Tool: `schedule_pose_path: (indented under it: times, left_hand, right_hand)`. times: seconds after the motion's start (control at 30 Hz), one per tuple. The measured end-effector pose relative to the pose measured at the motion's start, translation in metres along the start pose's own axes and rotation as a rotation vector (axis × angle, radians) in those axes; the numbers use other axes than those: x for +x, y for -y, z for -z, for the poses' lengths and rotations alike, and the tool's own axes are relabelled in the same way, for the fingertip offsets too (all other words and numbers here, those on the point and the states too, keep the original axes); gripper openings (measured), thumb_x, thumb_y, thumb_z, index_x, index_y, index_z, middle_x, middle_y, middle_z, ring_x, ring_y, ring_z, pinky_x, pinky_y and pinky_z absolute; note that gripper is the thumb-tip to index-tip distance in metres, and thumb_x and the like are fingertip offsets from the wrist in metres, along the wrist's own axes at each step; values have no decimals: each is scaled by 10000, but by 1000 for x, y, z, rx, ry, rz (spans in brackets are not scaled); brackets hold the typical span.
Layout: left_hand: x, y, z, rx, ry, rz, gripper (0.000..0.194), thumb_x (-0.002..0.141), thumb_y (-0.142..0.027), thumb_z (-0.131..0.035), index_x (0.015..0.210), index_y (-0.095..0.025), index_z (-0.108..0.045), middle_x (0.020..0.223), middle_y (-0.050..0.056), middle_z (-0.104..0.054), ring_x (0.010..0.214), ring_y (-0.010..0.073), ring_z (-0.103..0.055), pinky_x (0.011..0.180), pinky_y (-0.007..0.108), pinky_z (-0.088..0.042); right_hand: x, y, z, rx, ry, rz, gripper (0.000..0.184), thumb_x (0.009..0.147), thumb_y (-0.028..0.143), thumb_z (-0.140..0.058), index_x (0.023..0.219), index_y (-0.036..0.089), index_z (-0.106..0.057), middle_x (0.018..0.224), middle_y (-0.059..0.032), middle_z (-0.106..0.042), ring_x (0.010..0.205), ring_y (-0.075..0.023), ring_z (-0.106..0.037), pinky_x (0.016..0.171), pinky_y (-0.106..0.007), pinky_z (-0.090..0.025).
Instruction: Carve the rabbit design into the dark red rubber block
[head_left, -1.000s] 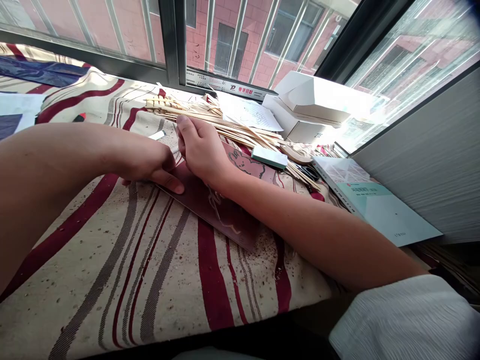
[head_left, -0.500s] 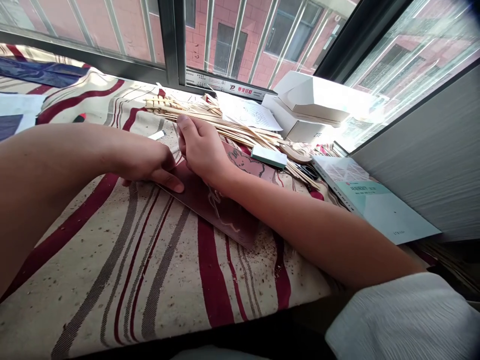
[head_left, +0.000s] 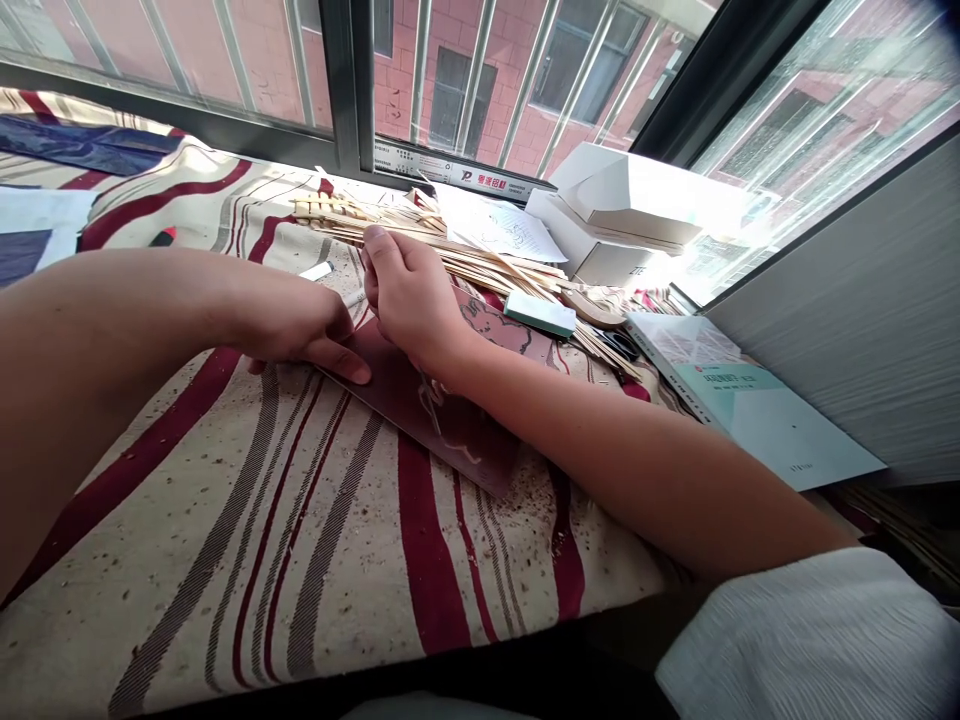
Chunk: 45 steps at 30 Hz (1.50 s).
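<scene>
My right hand (head_left: 409, 300) is curled with its fingertips pinched together, and a thin pale strip (head_left: 353, 298) seems to end between them. Most of what it grips is hidden by the fingers. My left hand (head_left: 289, 325) lies just left of it, its thumb resting on a dark red cutting mat (head_left: 420, 405). Whether the left fingers hold anything is hidden. Behind my right hand lies a loose bundle of bamboo strips (head_left: 480, 258), and a small woven strip piece (head_left: 322, 207) sits at its far end.
Striped cream-and-red cloth (head_left: 225, 560) flecked with shavings covers the surface. Beyond lie a green-and-white block (head_left: 540, 315), scissors (head_left: 619, 345), papers (head_left: 499, 228), white boxes (head_left: 622, 205) and a book (head_left: 750, 405). A window frame (head_left: 345, 90) and wall panel (head_left: 840, 320) bound the far and right sides.
My right hand has shifted slightly to the right, its fingertips still pinched. My left hand and the objects around it look almost unchanged.
</scene>
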<state>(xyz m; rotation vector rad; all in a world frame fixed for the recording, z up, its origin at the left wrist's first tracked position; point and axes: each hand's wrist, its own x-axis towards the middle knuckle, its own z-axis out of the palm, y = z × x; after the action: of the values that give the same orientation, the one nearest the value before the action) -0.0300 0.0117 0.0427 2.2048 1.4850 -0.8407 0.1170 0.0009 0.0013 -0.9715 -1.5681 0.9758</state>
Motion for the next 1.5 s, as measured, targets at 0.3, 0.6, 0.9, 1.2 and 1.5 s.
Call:
schedule_pose_path:
  times: [0.3,0.6,0.9,1.2,1.5]
  left_hand:
    - [0,-2,0,-68,-14,28,719,880,-803,-477,1128,-172,-716,676,3,-587,505,111,-516,606,263,-387]
    - [0,-2,0,-68,10,36,694,841,-784,-474,1075,-169,-697,682,15,-604,511,148,-589,570,249,-405]
    - [3,1,-1,-32,22,42,755,838,-825,-428,1148,-185,-684,769,33,-650,561,149,-618,574,238,-404]
    - [1,-1,-1,-37,15,34,733,849,-804,-460,1140,-173,-694,737,20,-615,550,141,-601,594,244,-410]
    - [1,0,-1,-87,14,52,698,835,-784,-477,1103,-179,-699,750,31,-633,570,167,-639,569,245,-410]
  right_hand:
    - [-6,-4,-2,35,18,44,536,1098,558,-393,678,226,-389,694,15,-434,672,-113,-402,638,-247,-344]
    - [2,-10,-2,34,-4,39,547,1100,544,-410,654,228,-384,663,24,-412,645,-110,-388,649,-254,-357]
    - [0,-8,-1,10,20,32,507,1122,389,-424,644,223,-390,665,23,-428,639,-112,-387,653,-265,-342]
    - [2,-11,-1,3,12,43,522,1121,460,-383,656,223,-395,688,17,-411,650,-112,-395,660,-252,-379]
    - [5,-11,1,23,-7,51,543,1095,552,-414,661,226,-396,680,22,-404,639,-110,-382,657,-250,-369]
